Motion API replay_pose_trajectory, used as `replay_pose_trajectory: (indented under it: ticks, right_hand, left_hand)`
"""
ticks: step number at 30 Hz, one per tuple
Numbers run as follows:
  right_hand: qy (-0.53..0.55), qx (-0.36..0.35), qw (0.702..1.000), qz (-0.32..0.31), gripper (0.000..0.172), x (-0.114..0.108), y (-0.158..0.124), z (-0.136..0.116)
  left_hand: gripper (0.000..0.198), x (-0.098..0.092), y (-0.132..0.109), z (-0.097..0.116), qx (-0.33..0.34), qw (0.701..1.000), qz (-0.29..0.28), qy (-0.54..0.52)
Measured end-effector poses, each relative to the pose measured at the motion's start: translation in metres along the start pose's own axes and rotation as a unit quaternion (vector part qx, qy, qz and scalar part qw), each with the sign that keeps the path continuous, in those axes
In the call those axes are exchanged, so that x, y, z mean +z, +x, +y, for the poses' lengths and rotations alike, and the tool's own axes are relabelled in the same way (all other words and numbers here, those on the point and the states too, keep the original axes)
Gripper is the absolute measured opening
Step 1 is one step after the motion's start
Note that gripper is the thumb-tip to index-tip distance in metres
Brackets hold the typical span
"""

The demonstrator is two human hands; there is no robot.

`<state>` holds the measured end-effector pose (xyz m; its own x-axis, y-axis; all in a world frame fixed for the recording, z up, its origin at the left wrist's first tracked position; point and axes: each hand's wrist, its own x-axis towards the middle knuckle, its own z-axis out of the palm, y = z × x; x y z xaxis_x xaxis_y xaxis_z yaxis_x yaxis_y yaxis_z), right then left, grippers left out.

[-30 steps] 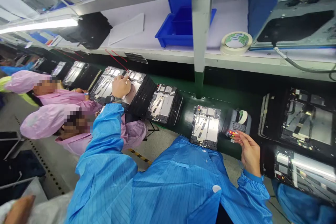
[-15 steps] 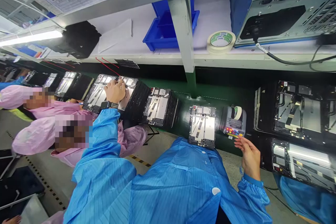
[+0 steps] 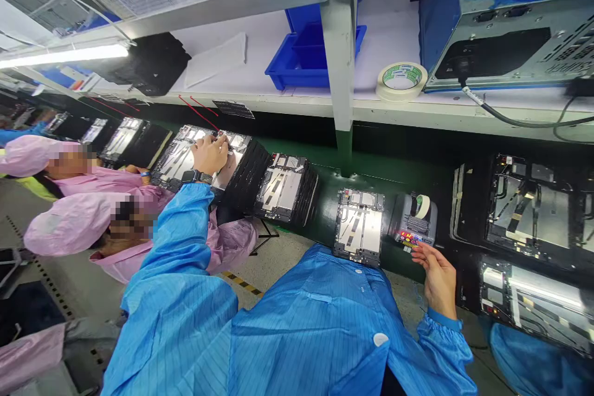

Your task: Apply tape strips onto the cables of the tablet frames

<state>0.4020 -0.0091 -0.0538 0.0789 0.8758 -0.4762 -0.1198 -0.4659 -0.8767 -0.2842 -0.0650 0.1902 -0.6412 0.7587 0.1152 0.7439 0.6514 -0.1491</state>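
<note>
My left hand (image 3: 210, 153) reaches far to the left, fingers curled down on the top edge of an opened tablet (image 3: 232, 161) that lies on a black stack. A dark watch sits on that wrist. My right hand (image 3: 436, 272) hovers low at the right with loosely spread fingers and nothing in them, its fingertips just short of the coloured label strip on a grey tape dispenser (image 3: 415, 219). A single opened tablet (image 3: 359, 226) lies on the green belt (image 3: 334, 182) between my two hands, right in front of my blue smock.
Another tablet stack (image 3: 285, 189) stands between the left hand and the single tablet. More opened units (image 3: 529, 210) lie at the right. The shelf above carries a tape roll (image 3: 401, 79), a blue bin (image 3: 304, 55) and a blue machine (image 3: 501, 31). Two people in pink (image 3: 69, 223) sit at the left.
The view has shifted slightly. My left hand stays on the same tablet; my right hand has drawn back a little from the dispenser's label strip.
</note>
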Motion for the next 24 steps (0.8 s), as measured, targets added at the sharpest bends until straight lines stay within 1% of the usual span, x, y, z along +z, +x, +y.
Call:
replay_pose_trajectory:
  ticks: [4, 9, 13, 16, 18, 20, 22, 24]
  right_hand:
    - [0.009, -0.007, 1.000, 0.005, 0.039, -0.003, 0.000, 0.004]
    - [0.005, -0.009, 1.000, 0.022, 0.042, -0.015, 0.000, 0.013]
    - [0.007, -0.006, 1.000, 0.030, 0.046, -0.023, 0.000, 0.015]
    - [0.014, 0.000, 0.999, 0.032, 0.045, -0.028, 0.001, 0.021]
    - [0.012, 0.009, 0.999, 0.028, 0.044, -0.031, 0.001, 0.032]
    - [0.000, 0.024, 0.999, 0.023, 0.044, -0.032, 0.001, 0.047]
    - [-0.010, 0.044, 0.998, 0.036, 0.045, -0.028, -0.003, 0.062]
    - [0.000, 0.072, 0.994, 0.080, 0.045, -0.019, -0.011, 0.072]
  left_hand:
    - [0.057, -0.002, 0.000, -0.003, 0.001, 1.000, 0.006, 0.000]
    - [0.055, -0.003, 0.000, -0.011, 0.022, 1.000, 0.006, 0.011]
    - [0.053, -0.005, 0.003, -0.007, 0.033, 0.999, -0.003, 0.003]
    - [0.056, -0.016, -0.003, -0.001, 0.021, 0.999, 0.006, -0.026]
    - [0.062, -0.030, -0.017, 0.003, 0.009, 0.999, 0.031, -0.044]
    - [0.067, -0.047, -0.042, 0.012, 0.004, 0.996, 0.064, -0.066]
    - [0.062, -0.061, -0.077, 0.035, 0.012, 0.990, 0.093, -0.105]
    - [0.053, -0.063, -0.117, 0.073, 0.030, 0.979, 0.107, -0.171]
